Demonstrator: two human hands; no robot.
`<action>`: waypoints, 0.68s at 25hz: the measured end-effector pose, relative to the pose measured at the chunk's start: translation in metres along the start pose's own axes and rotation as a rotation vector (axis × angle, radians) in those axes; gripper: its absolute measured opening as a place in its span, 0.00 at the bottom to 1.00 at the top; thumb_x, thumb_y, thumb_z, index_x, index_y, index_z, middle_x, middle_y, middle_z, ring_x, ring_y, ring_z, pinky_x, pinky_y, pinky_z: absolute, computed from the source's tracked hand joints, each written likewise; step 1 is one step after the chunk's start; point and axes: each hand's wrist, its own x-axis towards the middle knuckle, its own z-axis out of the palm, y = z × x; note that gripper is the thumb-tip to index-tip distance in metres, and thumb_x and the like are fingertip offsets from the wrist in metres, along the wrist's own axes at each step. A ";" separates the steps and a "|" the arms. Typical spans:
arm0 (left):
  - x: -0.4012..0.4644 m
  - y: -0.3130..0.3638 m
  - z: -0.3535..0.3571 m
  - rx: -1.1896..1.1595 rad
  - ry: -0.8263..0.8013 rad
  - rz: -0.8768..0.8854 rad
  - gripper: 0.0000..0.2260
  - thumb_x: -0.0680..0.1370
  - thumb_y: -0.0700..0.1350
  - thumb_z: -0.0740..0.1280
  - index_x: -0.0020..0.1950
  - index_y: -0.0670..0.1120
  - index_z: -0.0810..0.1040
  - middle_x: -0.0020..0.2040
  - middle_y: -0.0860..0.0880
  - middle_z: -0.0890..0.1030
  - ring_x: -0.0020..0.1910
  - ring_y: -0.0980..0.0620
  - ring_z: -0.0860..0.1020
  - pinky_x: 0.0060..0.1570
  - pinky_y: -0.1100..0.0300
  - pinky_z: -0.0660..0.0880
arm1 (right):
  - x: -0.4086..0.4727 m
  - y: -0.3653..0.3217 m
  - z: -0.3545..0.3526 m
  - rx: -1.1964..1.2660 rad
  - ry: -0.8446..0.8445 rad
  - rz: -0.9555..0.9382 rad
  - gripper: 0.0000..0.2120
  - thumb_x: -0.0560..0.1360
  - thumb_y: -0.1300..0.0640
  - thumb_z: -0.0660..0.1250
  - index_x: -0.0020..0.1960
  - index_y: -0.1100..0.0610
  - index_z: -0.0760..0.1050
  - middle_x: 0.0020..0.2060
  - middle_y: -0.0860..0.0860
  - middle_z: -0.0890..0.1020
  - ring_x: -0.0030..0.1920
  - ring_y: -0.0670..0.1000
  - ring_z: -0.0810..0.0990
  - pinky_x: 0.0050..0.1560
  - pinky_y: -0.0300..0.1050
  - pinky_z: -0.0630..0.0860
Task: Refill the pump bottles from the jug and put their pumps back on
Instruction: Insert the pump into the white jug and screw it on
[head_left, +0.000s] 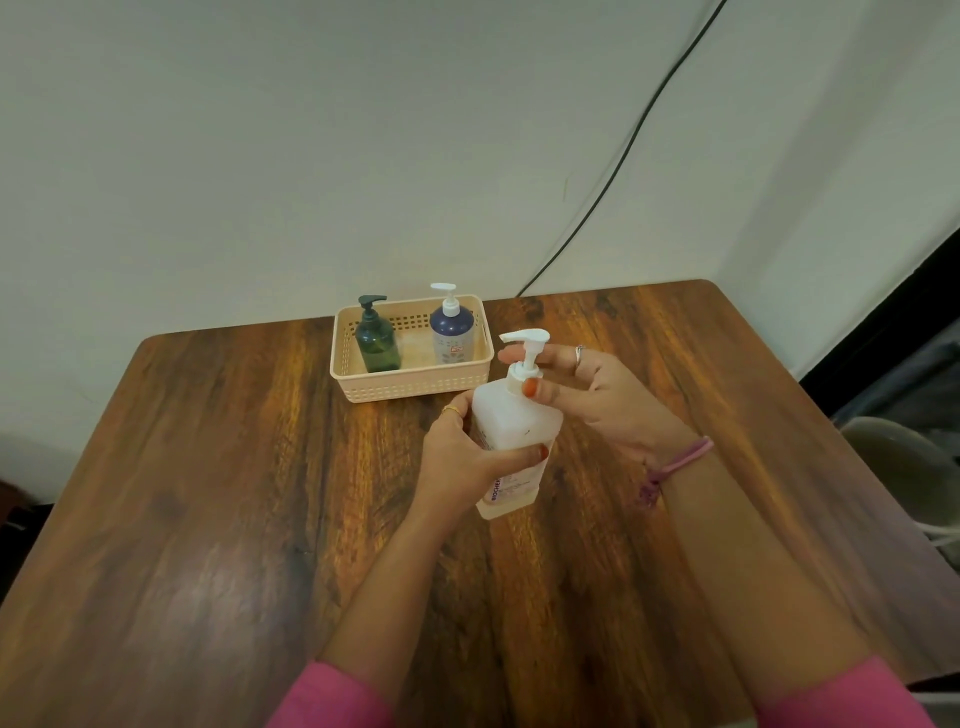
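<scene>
The right thumb (531, 388), its nail painted orange, presses on the collar of the white pump (524, 353), and a finger curls behind the pump stem, so the right hand (597, 400) pinches the pump at the neck; the other fingers of this hand stand loosely apart, one with a ring. The left hand (467, 447) grips the white bottle (511, 441) around its middle, thumb on the near face, fingers wrapped on the far side; one finger carries a gold ring. The bottle leans a little to the left and its bottom touches the table (208, 519); the pump sits on its neck with the spout pointing left. On the label I can read only "BIOCHE", running up the side; the smaller print is too blurred.

Behind the hands, near the far edge of the table, stands a beige basket (363, 387); in it a green bottle (376, 343) with a dark pump on the left, and a blue bottle (451, 332) with a white pump on the right, both upright and apart from each other. The blue bottle has a pale label with a small red mark; the words cannot be read.

The white bottle is just in front of the basket's right corner, not touching it. Bare wood lies to the left, to the right and in front of the hands. A black cable (623, 156) hangs on the wall behind; pink sleeves (332, 699) show at the bottom.
</scene>
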 end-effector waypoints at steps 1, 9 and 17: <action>0.000 0.000 0.001 -0.004 -0.003 -0.001 0.34 0.62 0.48 0.81 0.64 0.53 0.70 0.55 0.56 0.77 0.55 0.56 0.76 0.50 0.60 0.78 | 0.001 0.001 0.004 -0.039 0.072 -0.018 0.20 0.70 0.59 0.73 0.60 0.59 0.77 0.55 0.51 0.82 0.56 0.50 0.80 0.52 0.46 0.80; 0.000 0.002 0.010 0.035 -0.055 -0.001 0.36 0.61 0.49 0.81 0.65 0.50 0.70 0.58 0.54 0.78 0.57 0.54 0.76 0.54 0.55 0.78 | -0.005 0.003 -0.013 -0.029 -0.151 0.110 0.22 0.72 0.57 0.69 0.65 0.52 0.72 0.61 0.48 0.79 0.61 0.48 0.77 0.57 0.45 0.77; 0.002 0.000 0.011 0.072 0.004 0.021 0.38 0.62 0.49 0.80 0.68 0.49 0.69 0.58 0.56 0.76 0.56 0.55 0.76 0.51 0.59 0.77 | -0.003 0.036 0.008 -0.336 0.208 -0.008 0.26 0.64 0.30 0.66 0.60 0.37 0.74 0.53 0.35 0.81 0.61 0.44 0.76 0.69 0.70 0.54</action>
